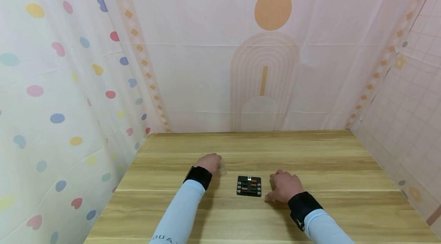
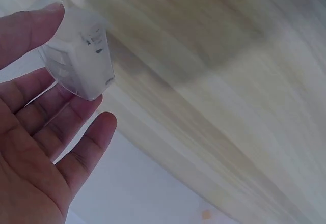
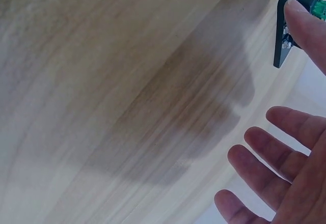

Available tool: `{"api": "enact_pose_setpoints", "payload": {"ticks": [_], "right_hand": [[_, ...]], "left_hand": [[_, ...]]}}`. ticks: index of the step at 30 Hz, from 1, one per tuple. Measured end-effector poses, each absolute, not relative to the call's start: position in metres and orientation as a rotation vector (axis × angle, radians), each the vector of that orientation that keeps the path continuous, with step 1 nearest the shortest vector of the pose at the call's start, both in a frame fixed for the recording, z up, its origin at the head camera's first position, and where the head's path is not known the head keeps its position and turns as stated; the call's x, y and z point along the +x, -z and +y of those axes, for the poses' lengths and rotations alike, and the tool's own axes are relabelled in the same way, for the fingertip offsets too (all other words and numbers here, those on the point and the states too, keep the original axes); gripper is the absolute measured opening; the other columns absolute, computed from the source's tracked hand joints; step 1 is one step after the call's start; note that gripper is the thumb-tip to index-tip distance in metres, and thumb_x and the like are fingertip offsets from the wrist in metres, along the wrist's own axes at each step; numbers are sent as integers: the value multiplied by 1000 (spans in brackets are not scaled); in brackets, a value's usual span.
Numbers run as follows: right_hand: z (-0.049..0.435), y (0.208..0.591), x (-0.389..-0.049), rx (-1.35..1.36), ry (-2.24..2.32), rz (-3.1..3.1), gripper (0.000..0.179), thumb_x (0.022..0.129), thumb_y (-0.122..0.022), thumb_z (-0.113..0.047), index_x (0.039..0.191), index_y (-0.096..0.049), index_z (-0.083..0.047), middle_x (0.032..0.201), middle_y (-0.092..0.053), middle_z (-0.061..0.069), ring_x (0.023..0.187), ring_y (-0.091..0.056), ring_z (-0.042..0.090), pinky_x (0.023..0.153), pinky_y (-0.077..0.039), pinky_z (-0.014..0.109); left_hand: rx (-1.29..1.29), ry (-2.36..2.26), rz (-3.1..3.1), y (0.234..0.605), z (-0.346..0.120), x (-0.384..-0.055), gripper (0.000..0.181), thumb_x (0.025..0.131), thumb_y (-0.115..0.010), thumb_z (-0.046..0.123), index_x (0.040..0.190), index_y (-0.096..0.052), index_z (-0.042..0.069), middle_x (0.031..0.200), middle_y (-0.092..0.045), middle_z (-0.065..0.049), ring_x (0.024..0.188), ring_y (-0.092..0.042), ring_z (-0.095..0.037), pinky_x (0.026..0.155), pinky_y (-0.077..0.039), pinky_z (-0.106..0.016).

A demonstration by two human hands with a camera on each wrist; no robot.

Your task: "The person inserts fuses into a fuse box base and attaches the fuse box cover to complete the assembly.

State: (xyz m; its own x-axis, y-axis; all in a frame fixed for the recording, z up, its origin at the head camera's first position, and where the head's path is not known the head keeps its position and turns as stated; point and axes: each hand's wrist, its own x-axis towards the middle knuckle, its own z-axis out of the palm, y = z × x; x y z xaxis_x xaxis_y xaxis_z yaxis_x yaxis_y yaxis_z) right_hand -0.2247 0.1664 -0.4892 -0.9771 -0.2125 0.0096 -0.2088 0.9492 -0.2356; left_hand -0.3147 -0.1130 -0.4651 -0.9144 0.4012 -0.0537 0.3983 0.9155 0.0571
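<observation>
A black fuse block (image 1: 249, 186) lies flat on the table in the head view, with rows of small coloured fuses and metal terminals. To its left, my left hand (image 1: 208, 162) holds a clear plastic cover (image 2: 84, 58) between thumb and fingers. Small dark marks show on the cover's side in the left wrist view. Just right of the fuse block is my right hand (image 1: 285, 186), fingers spread and holding nothing. In the right wrist view the thumb (image 3: 308, 28) appears in front of the block's edge; whether it touches the block I cannot tell.
The wood-grain table (image 1: 330, 160) carries the fuse block near its middle. Behind it hangs a pale patterned curtain (image 1: 193, 64). A dotted curtain (image 1: 69, 152) stands along the left side, and a checked one (image 1: 399, 129) along the right.
</observation>
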Motion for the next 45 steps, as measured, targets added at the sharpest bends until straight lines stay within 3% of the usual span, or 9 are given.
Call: {"api": "enact_pose_setpoints", "payload": {"ticks": [10,19,45], "right_hand": [[165,489,-223,-336,351,3089,71,65,-90,-47,118,-70,-4,113,-64,16,100,-61,35,82,-49,55],[165,492,-223,-353,346,3101,70,64,-90,-46,117,-71,-5,112,-65,15,99,-61,34,81,-49,55],[161,485,-221,-385,347,3083,69,68,-89,-44,121,-69,-5,117,-64,17,104,-61,36,84,-48,56]], "left_hand": [[618,-99,2976,452,-98,-307,43,82,-76,7,124,-66,6,118,-68,-8,108,-64,-24,92,-50,-36],[647,-109,2963,449,-92,-304,48,83,-73,7,131,-63,7,129,-64,-10,117,-60,-25,98,-48,-37],[813,-37,2946,429,-73,-285,50,88,-74,15,136,-59,9,131,-61,-9,119,-58,-24,96,-49,-35]]}}
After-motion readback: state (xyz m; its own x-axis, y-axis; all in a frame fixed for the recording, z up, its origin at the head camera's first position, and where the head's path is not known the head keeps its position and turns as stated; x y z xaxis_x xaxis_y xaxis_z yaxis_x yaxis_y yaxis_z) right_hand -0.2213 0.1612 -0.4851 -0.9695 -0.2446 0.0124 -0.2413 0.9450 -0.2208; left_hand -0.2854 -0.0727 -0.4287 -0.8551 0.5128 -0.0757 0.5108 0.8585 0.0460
